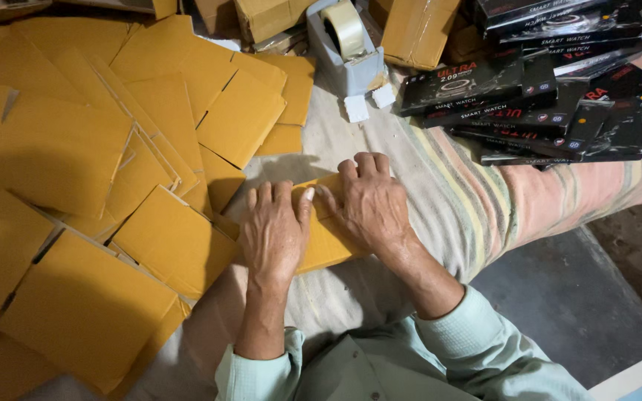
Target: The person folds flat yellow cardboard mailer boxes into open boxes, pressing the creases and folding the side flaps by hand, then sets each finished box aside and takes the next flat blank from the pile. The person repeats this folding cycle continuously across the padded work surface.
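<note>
We work on a striped cloth [440, 193] spread over the surface, and it carries everything else. The largest mass on it is the spread of flat yellow cardboard blanks [76, 193] covering the left half, overlapping loosely; none of these looks folded yet. At upper right lies a stack of black product boxes [544, 96], several high and fanned out, well apart from our hands. At the top edge stand a few closed brown cartons [410, 30]. Beside them sits a grey tape dispenser [351, 59] with a roll of clear tape mounted.

At the centre lies the yellow carton [328, 241] we are forming, partly hidden under both hands. Our left hand [273, 230] rests flat on its left part, fingers extended, pressing down and gripping nothing. Our right hand [369, 200] lies palm-down across its upper right part, fingers likewise spread, pressing rather than clasping.

We judge the work to be early: one carton in hand, many blanks remaining, and no tape applied that we can see.
</note>
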Motion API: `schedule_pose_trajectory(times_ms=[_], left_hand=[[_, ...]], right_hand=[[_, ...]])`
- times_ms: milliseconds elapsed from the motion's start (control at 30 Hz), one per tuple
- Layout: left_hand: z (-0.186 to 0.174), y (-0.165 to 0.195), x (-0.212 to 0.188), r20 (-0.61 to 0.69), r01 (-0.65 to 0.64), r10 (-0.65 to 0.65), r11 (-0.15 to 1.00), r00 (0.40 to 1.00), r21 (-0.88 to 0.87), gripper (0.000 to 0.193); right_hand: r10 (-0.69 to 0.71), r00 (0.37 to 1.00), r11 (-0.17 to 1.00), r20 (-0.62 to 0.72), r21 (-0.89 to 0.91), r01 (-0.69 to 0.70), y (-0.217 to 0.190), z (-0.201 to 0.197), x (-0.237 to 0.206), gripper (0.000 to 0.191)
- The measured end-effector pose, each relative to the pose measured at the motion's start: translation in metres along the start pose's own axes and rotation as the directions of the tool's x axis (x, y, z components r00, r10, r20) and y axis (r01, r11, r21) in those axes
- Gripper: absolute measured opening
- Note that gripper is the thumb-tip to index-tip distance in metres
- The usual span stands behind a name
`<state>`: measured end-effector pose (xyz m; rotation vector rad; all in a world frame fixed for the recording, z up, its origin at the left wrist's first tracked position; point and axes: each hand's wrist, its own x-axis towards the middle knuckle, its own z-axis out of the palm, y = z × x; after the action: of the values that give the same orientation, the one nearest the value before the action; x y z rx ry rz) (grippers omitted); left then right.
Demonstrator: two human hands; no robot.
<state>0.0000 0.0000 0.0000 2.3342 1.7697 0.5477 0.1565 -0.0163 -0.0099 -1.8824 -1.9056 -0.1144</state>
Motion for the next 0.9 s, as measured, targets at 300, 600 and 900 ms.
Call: schedule_pose_trajectory(times_ms=[300,600,900], left_hand=[[0.019,-0.013,0.003,-0.068,0.049,-0.050,0.999,0.996,-0.019,0.050],[0.018,-0.015,-0.001,-0.112,0.049,-0.048,0.999,0.992,0.007,0.030],[0.017,-0.016,-0.001,-0.148,0.060,-0.063,0.998,0.987,-0.027,0.029]], right_hand=[[-0.013,0.992,1.000,-0.128,0.013,0.015,0.013,0.018,-0.004,0.034],[0.036,0.999,0.999,0.004,-0.042,-0.036,0.012,0.010,0.000,0.020],[0.053,0.999,0.998,0.007,-0.016,-0.053,0.010,0.006,0.002,0.029]])
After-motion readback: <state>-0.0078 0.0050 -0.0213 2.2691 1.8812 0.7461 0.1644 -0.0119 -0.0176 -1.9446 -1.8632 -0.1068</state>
